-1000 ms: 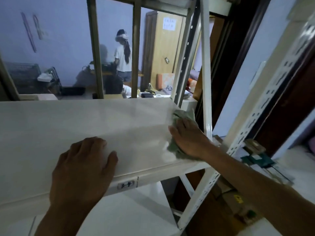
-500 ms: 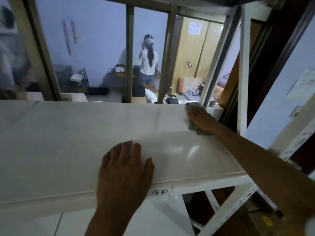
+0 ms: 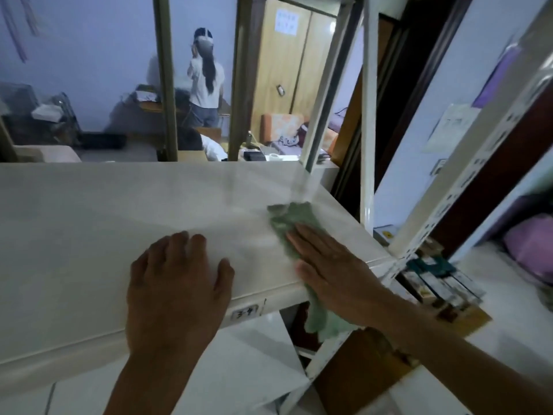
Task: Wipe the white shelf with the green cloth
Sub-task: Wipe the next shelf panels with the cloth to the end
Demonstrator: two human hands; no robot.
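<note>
My right hand [image 3: 335,265] lies flat, fingers straight, palm down, pressing the green cloth [image 3: 294,227] onto the white shelf [image 3: 104,235] near its right front corner, at about 3 o'clock. Cloth sticks out past my fingertips toward 11 and hangs over the front edge under my wrist. My left hand [image 3: 176,283] rests open at 6, fingers spread on the shelf, holding nothing. Label [image 3: 244,312] on the front lip between my hands. Slotted upright [image 3: 443,211] just right of the cloth.

Lived-in home room, wooden wardrobe [image 3: 287,76], metal shelving rack [image 3: 366,115]
</note>
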